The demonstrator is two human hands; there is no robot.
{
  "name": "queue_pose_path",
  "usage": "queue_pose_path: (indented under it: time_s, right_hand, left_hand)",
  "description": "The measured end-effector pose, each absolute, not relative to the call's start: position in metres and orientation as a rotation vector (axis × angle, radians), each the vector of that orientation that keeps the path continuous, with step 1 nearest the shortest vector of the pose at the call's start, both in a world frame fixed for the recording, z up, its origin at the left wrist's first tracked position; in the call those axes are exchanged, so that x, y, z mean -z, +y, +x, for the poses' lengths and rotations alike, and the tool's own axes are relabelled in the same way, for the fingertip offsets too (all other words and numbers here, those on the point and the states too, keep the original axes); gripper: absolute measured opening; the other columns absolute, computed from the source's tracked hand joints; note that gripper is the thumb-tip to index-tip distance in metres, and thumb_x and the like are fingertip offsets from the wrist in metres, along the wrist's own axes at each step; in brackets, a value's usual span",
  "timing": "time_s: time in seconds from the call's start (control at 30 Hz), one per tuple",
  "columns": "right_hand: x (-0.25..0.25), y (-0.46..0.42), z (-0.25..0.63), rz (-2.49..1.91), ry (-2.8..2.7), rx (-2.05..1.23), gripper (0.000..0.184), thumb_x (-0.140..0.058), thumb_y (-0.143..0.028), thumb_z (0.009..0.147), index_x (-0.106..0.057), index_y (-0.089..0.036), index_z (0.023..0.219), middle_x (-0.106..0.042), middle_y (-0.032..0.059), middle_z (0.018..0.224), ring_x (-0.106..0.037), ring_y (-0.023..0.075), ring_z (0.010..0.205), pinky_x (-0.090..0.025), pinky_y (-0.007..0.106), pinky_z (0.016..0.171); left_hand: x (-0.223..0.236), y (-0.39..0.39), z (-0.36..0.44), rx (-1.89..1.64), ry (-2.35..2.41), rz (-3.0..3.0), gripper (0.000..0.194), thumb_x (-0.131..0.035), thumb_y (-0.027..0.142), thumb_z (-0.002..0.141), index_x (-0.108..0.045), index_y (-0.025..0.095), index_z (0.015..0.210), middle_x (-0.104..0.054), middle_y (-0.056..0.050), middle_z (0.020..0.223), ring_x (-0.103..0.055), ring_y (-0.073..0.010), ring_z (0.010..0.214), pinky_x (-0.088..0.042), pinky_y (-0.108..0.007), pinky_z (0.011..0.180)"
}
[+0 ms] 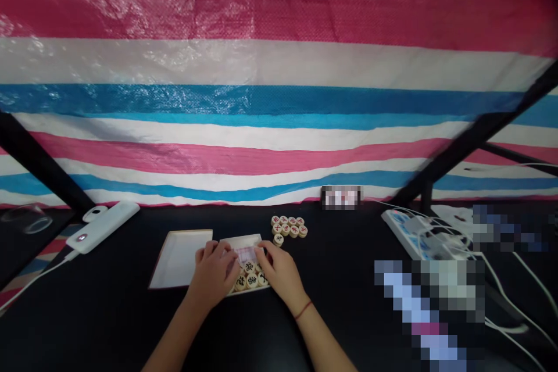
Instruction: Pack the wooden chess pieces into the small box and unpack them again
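An open white box (240, 239) lies on the black table, with round Chinese chess pieces (251, 281) with black characters in its near part. A printed paper or patch of print (246, 254) shows at its far end. My left hand (214, 270) lies over the box's left side, fingers bent; what they hold, if anything, is hidden. At the right side, my right hand (281, 270) has its thumb and fingers closed around the rim. Beyond it stand stacked chess pieces (289, 226) with red characters, plus one black-character piece (278, 239) in front.
Left of the box lies its white lid (183, 256), inside up. A white device (104, 226) with a cable is at far left. On the right are a power strip (403, 232) and tangled white cables (497, 279). A striped sheet (261, 157) hangs behind the table.
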State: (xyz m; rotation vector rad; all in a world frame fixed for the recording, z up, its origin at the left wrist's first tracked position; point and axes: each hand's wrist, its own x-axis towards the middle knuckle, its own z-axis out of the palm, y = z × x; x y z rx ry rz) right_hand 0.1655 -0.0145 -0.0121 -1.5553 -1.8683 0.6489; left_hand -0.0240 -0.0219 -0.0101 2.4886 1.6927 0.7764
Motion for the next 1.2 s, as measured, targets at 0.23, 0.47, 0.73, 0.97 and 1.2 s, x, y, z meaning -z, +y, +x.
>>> queue_pose_path:
  time_s: [0.23, 0.47, 0.73, 0.97, 1.2]
  right_hand:
    - [0.017, -0.013, 0.167, -1.628, -1.849, -0.648, 0.033, -0.042, -0.046, 0.094, -0.065, -0.023, 0.101, -0.061, -0.0016, 0.062, -0.06, 0.0153, 0.059, -0.035, 0.022, 0.057]
    - [0.015, -0.012, 0.164, -1.667, -1.825, -0.655, 0.033, -0.043, -0.046, 0.094, -0.065, -0.023, 0.101, -0.062, -0.0012, 0.061, -0.062, 0.0162, 0.059, -0.035, 0.022, 0.056]
    - [0.011, -0.017, 0.164, -1.591, -1.787, -0.554, 0.035, -0.039, -0.042, 0.096, -0.065, -0.021, 0.105, -0.063, -0.0003, 0.062, -0.061, 0.0155, 0.057, -0.038, 0.022, 0.056]
    - [0.004, -0.024, 0.155, -1.123, -2.01, -0.322, 0.027, -0.057, -0.027, 0.085, -0.061, -0.019, 0.111, -0.069, 0.0061, 0.092, -0.062, 0.0185, 0.08, -0.047, 0.029, 0.073]
    - [0.005, -0.027, 0.15, -1.087, -1.977, -0.354, 0.021, -0.055, -0.029, 0.09, -0.061, -0.02, 0.108, -0.068, 0.006, 0.092, -0.061, 0.0178, 0.08, -0.048, 0.029, 0.072]
  left_hand:
    - [0.01, -0.022, -0.026, -0.652, 1.565, 2.464, 0.014, -0.053, 0.022, 0.086, -0.068, 0.024, 0.084, -0.065, -0.005, 0.1, -0.05, -0.0267, 0.098, -0.036, -0.044, 0.08]
    - [0.001, -0.022, -0.027, -0.618, 1.493, 2.383, 0.014, -0.052, 0.025, 0.086, -0.066, 0.025, 0.086, -0.069, -0.001, 0.087, -0.053, -0.0246, 0.095, -0.035, -0.042, 0.085]
    - [0.001, -0.017, -0.032, -0.675, 1.501, 2.284, 0.014, -0.053, 0.032, 0.085, -0.064, 0.024, 0.086, -0.069, -0.001, 0.086, -0.057, -0.024, 0.092, -0.036, -0.043, 0.086]
    - [0.001, -0.016, -0.028, -1.079, 1.418, 2.101, 0.025, -0.051, 0.041, 0.088, -0.065, 0.022, 0.096, -0.069, -0.005, 0.086, -0.062, -0.0211, 0.082, -0.048, -0.036, 0.08]
    - [-0.001, -0.022, -0.02, -1.054, 1.379, 1.92, 0.026, -0.051, 0.043, 0.088, -0.063, 0.022, 0.096, -0.071, -0.004, 0.088, -0.066, -0.0194, 0.08, -0.054, -0.031, 0.074]
